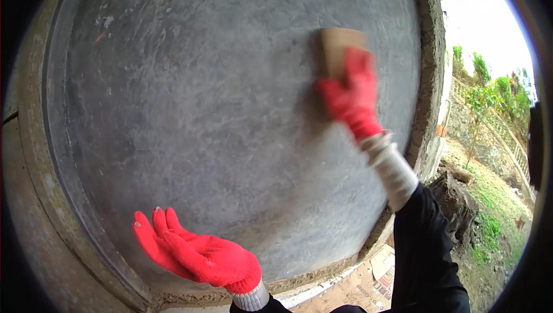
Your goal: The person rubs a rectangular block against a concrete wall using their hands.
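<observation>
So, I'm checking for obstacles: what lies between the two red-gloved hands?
No object: in the head view, only mottled grey wall shows between the red-gloved left hand and red-gloved right hand.

Place: open-air building site | Signs: grey cement wall (201, 111); rough mortar border (427, 42); grassy ground (489, 226); green bushes (510, 91)
</observation>
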A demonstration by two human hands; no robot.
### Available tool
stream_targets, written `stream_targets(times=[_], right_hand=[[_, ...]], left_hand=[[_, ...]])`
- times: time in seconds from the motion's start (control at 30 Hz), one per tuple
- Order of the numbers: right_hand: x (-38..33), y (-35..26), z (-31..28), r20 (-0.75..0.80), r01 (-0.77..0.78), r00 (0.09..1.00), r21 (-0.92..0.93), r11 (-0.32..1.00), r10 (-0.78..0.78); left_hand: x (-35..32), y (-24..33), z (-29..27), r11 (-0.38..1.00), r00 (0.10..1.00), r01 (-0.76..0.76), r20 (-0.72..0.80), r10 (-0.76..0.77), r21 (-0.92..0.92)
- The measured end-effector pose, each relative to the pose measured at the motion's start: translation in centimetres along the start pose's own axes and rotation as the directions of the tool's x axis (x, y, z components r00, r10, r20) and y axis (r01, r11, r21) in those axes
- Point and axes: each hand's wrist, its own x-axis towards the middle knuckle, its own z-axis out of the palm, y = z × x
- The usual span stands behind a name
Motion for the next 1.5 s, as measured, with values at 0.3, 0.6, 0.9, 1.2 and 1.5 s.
stream_targets(times=[0.3, 0.6, 0.9, 1.2, 1.5], right_hand=[[4.1, -2.4, 0.6, -0.007, 0.230, 0.972, 0.262, 0.937, -0.236], [5.4, -1.8, -0.2, -0.074, 0.127, 0.988, -0.138, 0.982, -0.138], [5.1, -7.2, 1.3, 0.013, 0.614, 0.781, -0.197, 0.765, -0.624], [3.9, 5.6, -1.7, -0.305, -0.224, 0.939, -0.187, 0.956, 0.160], [-6.5, -17.5, 5.0, 0.467, 0.903, 0.246, 0.209, 0.376, -0.849]], left_hand=[[-2.7, -0.7, -0.2, 0.994, 0.994, 0.110, -0.002, -0.110, 0.014], [-2.1, 0.7, 0.5, 0.984, 0.984, 0.173, -0.049, -0.171, 0.040], [-0.4, 2.0, 0.0, 0.971, 0.961, 0.143, -0.209, -0.183, -0.194], [1.7, 0.5, -0.7, 0.957, 0.901, 0.245, -0.329, -0.283, -0.153], [2.0, 1.5, -1.0, 0.954, 0.921, 0.124, -0.327, -0.212, -0.271]])
